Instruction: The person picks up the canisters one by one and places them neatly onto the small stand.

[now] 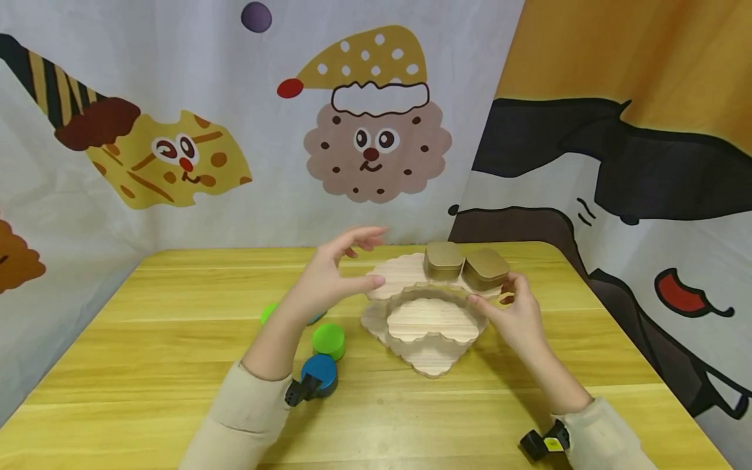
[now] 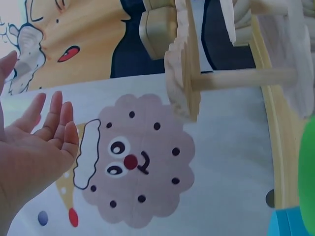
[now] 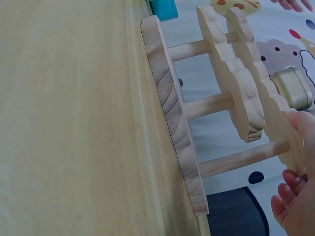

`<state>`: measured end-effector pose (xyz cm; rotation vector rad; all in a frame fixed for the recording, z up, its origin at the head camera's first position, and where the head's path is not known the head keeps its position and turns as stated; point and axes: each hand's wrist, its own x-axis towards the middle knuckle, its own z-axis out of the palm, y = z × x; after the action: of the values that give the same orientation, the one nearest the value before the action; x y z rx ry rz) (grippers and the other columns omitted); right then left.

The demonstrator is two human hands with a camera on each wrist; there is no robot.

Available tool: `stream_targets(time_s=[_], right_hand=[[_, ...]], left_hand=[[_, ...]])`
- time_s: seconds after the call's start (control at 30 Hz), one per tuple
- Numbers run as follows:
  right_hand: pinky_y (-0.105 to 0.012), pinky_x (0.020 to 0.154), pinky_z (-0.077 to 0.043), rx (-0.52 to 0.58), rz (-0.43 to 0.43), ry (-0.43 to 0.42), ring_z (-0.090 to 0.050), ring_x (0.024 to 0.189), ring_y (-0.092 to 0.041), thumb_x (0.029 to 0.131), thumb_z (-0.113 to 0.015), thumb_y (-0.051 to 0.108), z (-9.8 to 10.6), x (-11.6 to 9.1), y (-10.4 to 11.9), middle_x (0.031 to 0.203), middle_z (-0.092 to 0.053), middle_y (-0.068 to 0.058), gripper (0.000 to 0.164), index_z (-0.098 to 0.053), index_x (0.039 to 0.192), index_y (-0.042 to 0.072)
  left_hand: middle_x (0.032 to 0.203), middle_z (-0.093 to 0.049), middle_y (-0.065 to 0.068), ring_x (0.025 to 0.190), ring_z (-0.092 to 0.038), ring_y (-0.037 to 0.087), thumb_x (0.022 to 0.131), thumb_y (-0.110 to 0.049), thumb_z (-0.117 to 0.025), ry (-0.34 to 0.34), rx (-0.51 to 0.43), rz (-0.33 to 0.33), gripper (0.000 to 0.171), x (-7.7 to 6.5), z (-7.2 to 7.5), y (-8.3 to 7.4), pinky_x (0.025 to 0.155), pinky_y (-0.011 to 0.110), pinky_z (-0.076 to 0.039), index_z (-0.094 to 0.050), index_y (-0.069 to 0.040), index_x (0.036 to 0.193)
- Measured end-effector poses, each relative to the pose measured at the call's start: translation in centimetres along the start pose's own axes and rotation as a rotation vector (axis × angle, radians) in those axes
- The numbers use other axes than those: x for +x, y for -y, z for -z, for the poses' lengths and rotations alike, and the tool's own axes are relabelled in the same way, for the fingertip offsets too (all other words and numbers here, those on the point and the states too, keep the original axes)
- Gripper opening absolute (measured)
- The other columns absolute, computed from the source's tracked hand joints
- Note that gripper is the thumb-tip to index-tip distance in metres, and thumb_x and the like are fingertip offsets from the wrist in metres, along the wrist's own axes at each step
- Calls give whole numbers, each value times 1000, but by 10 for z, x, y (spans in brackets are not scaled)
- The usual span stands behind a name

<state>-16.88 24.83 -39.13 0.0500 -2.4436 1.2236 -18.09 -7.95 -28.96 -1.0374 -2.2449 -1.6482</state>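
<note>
Wooden stand (image 1: 433,323) sits on the tabletop (image 1: 176,365), between the 2 hands. Right hand (image 1: 519,313) pinches the right end of its top board (image 1: 399,271), thumb above and fingers curled at the edge. Left hand (image 1: 326,277) is beside the left end of that board, fingers relaxed, thumb spread away from them; in the head view the thumb overlaps the board's edge, while the left wrist view shows the hand clear of the wood.

Right wrist view: dowels (image 3: 209,104) between the boards are plain from the side, at least 3, and the base (image 3: 172,108) lies flat on the tabletop. Head view looks down on the boards and hides the dowels, but shows the tins' lids and the pieces to the left.

Counts: 3 boards in the stand; 2 gold tins (image 1: 444,261) on the top board, side by side toward its right end; 2 green pieces (image 1: 329,341) and 2 blue pieces (image 1: 320,375) left of the stand, 1 of each colour partly hidden by the left arm or hand. Printed curtain (image 1: 264,222) behind.
</note>
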Motion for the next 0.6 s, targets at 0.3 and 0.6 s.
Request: stream_targets(time_s=[0.3, 0.6], right_hand=[[-30, 75, -38, 3, 8, -11, -44, 91, -21, 78, -81, 26, 0, 0, -1, 101, -48, -13, 65, -43, 122, -2], [-29, 75, -38, 0, -3, -5, -44, 91, -19, 79, -81, 27, 0, 0, 2, 102, -49, -13, 65, -43, 123, -3]], left_hand=[[121, -58, -2, 113, -48, 21, 80, -8, -78, -17, 14, 33, 62, -26, 19, 1, 92, 43, -34, -53, -17, 136], [120, -59, 3, 110, -48, 24, 78, -1, -78, -67, 56, 101, 63, -49, 38, 16, 91, 44, -34, -53, -10, 135]])
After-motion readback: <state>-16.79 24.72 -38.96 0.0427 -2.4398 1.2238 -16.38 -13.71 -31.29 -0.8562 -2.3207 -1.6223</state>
